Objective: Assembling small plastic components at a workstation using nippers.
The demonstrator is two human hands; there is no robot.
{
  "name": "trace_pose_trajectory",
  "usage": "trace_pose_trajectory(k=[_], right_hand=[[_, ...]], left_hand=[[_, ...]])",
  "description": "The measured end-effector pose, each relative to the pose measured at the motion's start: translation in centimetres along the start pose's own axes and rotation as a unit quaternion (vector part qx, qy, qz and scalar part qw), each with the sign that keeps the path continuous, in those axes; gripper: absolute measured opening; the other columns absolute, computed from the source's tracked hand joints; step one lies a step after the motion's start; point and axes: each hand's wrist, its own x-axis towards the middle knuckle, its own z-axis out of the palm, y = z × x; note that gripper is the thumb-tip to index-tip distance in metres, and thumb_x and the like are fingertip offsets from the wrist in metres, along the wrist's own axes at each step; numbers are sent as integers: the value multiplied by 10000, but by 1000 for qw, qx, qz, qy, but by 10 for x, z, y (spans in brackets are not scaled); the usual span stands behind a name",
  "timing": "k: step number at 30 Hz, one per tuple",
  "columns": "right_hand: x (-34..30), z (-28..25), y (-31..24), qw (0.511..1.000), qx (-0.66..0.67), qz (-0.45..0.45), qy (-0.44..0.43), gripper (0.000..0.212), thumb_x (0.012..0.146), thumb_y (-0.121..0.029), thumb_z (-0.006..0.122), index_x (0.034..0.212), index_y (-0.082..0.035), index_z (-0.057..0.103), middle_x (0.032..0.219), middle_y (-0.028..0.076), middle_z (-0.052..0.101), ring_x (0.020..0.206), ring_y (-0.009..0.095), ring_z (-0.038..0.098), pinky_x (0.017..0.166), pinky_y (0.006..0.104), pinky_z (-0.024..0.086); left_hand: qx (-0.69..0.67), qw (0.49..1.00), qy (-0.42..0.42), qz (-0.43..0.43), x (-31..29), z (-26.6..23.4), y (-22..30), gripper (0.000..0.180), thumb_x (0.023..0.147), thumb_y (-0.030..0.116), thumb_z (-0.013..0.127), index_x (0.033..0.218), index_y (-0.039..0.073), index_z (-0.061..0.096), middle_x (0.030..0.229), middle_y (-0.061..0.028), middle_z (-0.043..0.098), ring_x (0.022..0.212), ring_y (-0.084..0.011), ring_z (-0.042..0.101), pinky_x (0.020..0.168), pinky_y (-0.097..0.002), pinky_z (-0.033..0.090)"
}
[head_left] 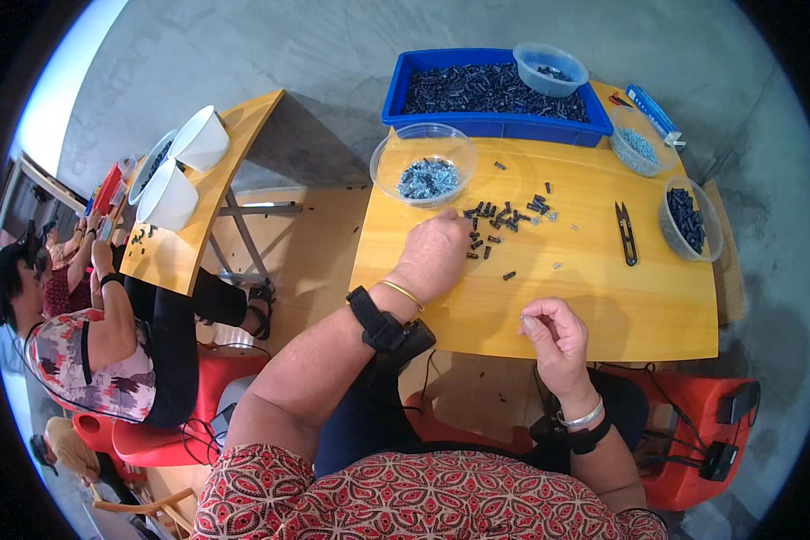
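My left hand (434, 256) reaches over the yellow table, back upward, its curled fingers at the left edge of a loose pile of small black cylindrical parts (504, 216). Its fingertips are mostly hidden, so what they grip is unclear. Closer to the table's front edge, my right hand (558, 344) is raised with thumb and forefinger pinched together; a tiny pale speck shows at their tips, too small to name. A few small clear pieces (537, 219) lie among the black parts. Just beyond my left hand stands a clear round tub (466, 153) holding bluish clear and dark pieces.
At the back is a blue tray (504, 132) full of black parts, with a clear bowl (553, 83) on it. Black thread snips (627, 236), a tub of light-blue pieces (636, 151) and a tub of black parts (688, 220) are at the right. Other people sit at a table (209, 184) on the left.
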Motion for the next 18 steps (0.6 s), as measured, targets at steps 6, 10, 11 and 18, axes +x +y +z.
trace_pose_trajectory(k=[6,10,11,18], right_hand=[[0,-1,0,1000,-4,4,-2,49,823,10,535,871,6,529,762,27,531,653,78,507,595,202,423],[-1,0,0,1000,2,5,-2,49,822,9,536,870,5,529,758,25,534,655,79,510,595,203,424],[-1,0,-1,1000,0,5,-2,47,824,7,535,871,5,528,756,25,534,655,80,510,596,203,425],[0,-1,0,1000,9,3,2,42,833,-7,530,875,2,529,754,25,532,664,82,513,607,206,429]], left_hand=[[-102,992,56,-56,0,2,-1,110,720,74,605,809,11,620,800,-158,612,756,-323,592,683,-365,480],[-129,987,52,-74,2,2,-3,126,713,64,621,817,-7,619,752,-163,621,692,-290,610,635,-342,486],[-140,985,59,-78,2,2,-4,129,721,63,620,823,-15,618,732,-156,623,662,-261,617,611,-328,487],[-264,952,115,-102,-5,-16,-1,133,794,71,581,854,-47,597,675,-71,597,598,-103,558,551,-243,468]])
